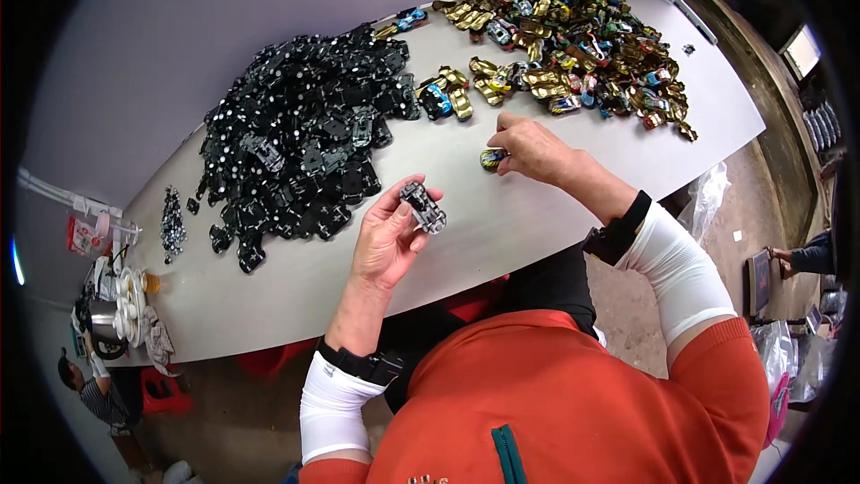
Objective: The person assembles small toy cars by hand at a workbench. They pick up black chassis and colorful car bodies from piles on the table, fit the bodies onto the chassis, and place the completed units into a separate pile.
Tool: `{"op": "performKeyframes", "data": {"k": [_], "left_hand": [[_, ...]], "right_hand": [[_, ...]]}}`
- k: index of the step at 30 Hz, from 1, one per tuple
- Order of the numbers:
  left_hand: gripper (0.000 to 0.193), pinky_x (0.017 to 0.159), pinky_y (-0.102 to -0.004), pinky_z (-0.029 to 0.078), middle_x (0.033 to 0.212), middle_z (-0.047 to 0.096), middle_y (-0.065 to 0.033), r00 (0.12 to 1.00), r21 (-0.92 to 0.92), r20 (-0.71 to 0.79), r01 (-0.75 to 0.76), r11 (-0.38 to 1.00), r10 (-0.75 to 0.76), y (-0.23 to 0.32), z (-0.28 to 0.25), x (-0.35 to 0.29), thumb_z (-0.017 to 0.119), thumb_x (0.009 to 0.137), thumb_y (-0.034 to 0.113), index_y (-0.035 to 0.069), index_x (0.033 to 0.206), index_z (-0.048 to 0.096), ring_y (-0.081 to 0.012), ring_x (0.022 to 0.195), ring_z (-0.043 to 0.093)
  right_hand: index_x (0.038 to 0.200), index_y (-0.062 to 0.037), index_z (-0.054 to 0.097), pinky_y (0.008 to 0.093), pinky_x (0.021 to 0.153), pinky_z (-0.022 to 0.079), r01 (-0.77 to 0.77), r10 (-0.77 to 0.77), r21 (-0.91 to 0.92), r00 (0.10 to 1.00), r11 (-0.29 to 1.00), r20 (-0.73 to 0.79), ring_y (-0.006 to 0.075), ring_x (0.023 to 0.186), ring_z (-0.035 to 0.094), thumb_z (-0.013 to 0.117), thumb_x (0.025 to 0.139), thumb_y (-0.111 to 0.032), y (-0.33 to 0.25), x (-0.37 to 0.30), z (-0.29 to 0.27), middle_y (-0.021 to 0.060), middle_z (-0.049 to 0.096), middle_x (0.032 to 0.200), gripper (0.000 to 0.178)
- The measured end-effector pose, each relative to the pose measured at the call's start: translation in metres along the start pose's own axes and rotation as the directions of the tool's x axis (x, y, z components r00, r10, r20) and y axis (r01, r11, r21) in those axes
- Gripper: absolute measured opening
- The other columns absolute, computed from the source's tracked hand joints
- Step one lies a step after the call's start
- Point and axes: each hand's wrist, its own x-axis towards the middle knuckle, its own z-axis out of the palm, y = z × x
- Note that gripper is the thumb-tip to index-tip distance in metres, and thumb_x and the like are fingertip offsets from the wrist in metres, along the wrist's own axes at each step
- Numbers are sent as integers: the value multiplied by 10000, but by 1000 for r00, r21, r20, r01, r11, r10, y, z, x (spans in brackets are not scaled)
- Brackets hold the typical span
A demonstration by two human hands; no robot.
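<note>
Grey chassis [423, 208] in left hand [383, 237], thumb and fingers closed round it, above table [296, 305]. Right hand [537, 151] pinches yellow-blue car [491, 159], at or just above table. Pieces apart. Black pile [296, 134] and gold pile [548, 85] both big: looks like plenty remaining, finished count unclear.

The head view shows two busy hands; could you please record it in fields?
Surface: pale table
Left hand: holds a grey-and-black toy car part
Right hand: pinches a yellow-and-dark toy car
Left area: pile of black car parts
Right area: pile of gold and multicoloured toy cars
Far left: small heap of shiny bits
</note>
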Motion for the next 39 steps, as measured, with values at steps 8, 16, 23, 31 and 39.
{"op": "performKeyframes", "data": {"k": [8, 16, 23, 31, 39], "left_hand": [[367, 604, -239, 492, 1093, 577, -178, 990, -22, -59, -129, 991, 128, 0, -7, -3, 547, 881, 96, 12, 1228, 466, -150, 819, 590], [311, 614, -251, 504, 1010, 609, -113, 971, 105, -71, -221, 970, 229, 5, 2, 6, 563, 877, 122, 37, 1174, 521, -132, 803, 590], [316, 636, -253, 498, 1010, 609, -95, 965, 167, -46, -248, 954, 259, 8, 7, 4, 564, 874, 98, 44, 1183, 522, -122, 804, 585], [321, 662, -257, 503, 1002, 608, -72, 955, 211, 21, -295, 932, 297, 8, 13, 3, 570, 866, 65, 39, 1183, 524, -114, 812, 584], [365, 667, -231, 491, 973, 601, -45, 935, 329, 60, -348, 878, 349, 12, 25, -1, 629, 797, 0, 8, 1153, 549, -99, 804, 569]], "right_hand": [[856, 38, 610, 269, 538, 474, -106, 214, 720, 975, 686, -61, 126, 593, 566, 650, 778, -67, -41, 1, -6, 81, 611, 714, 137], [919, 48, 581, 208, 458, 476, 25, 182, 899, 976, 437, -116, 87, 587, 588, 639, 792, -46, -91, -13, 1, 65, 612, 677, 168], [902, 68, 572, 227, 461, 497, 13, 184, 873, 976, 487, -117, 102, 565, 593, 664, 766, -22, -100, -12, 7, 84, 617, 689, 188], [927, 50, 556, 220, 508, 504, 14, 168, 841, 978, 542, -125, 95, 605, 593, 655, 761, 11, -105, -15, 4, 72, 612, 734, 197], [880, 20, 552, 265, 524, 486, 276, 0, 589, 905, 760, -425, 156, 619, 604, 714, 659, 38, -112, -16, 8, 100, 572, 734, 274]]}}
